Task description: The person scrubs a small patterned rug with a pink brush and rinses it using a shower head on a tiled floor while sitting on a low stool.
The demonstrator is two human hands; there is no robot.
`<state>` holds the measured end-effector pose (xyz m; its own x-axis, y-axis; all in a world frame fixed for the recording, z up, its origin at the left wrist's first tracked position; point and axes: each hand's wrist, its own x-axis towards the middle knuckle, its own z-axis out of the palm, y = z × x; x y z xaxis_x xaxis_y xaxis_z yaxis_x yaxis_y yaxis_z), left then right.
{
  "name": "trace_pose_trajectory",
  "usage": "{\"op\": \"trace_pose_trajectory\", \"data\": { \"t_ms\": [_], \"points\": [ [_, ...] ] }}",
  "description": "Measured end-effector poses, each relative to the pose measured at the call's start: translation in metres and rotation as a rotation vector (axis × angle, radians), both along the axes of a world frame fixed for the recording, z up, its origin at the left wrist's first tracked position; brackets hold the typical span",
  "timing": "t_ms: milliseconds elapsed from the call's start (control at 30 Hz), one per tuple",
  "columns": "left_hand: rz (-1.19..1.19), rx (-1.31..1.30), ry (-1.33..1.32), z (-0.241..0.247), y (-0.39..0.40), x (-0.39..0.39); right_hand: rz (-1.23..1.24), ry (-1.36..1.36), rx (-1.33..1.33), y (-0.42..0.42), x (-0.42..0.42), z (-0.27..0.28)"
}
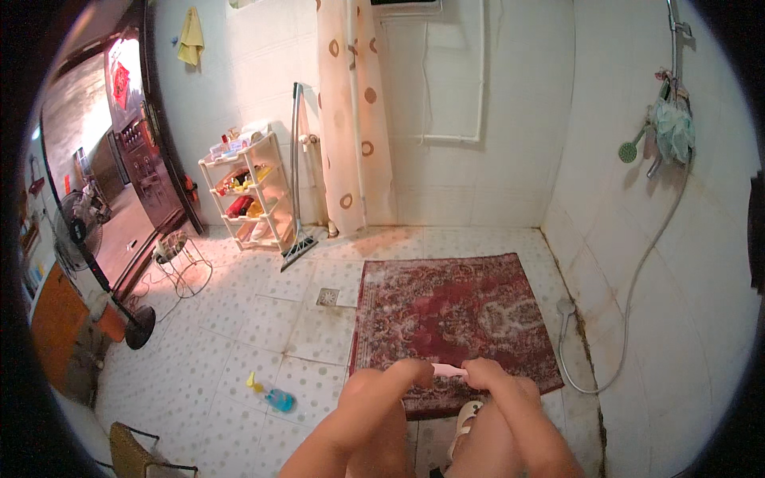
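Note:
A slim pale pink object (448, 370) spans the gap between my two hands. My left hand (417, 371) is closed around one end, and my right hand (482, 373) grips the other. Most of it is hidden by my fingers, so its exact kind cannot be told. Beneath and beyond both hands, a red patterned rug (445, 316) lies flat on the tiled floor. Left of my arms, a clear bottle of blue liquid (279, 400) with a yellow trigger or pump top (253, 382) rests on the tiles, apparently on its side.
A shower head (565, 307) and its hose (627, 310) lie along the right wall. Near the back wall stand a long-handled floor squeegee (299, 254), a plastic shelf rack (248, 185) and a curtain (340, 119). A floor drain (327, 297), wire stool (182, 263), fan (80, 230) and chair (134, 451) are leftward.

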<state>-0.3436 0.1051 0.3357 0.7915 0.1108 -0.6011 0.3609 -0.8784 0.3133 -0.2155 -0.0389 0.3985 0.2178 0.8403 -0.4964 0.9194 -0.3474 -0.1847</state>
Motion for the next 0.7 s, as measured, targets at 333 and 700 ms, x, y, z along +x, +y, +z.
{"op": "trace_pose_trajectory", "data": {
  "t_ms": [333,700],
  "points": [
    [0.002,0.001,0.005,0.008,-0.005,-0.005,-0.018,0.042,0.131,0.005,-0.018,0.017],
    [0.044,-0.128,-0.189,0.076,0.0,-0.023,-0.083,0.211,0.144,0.013,-0.019,0.04]
  ]
}}
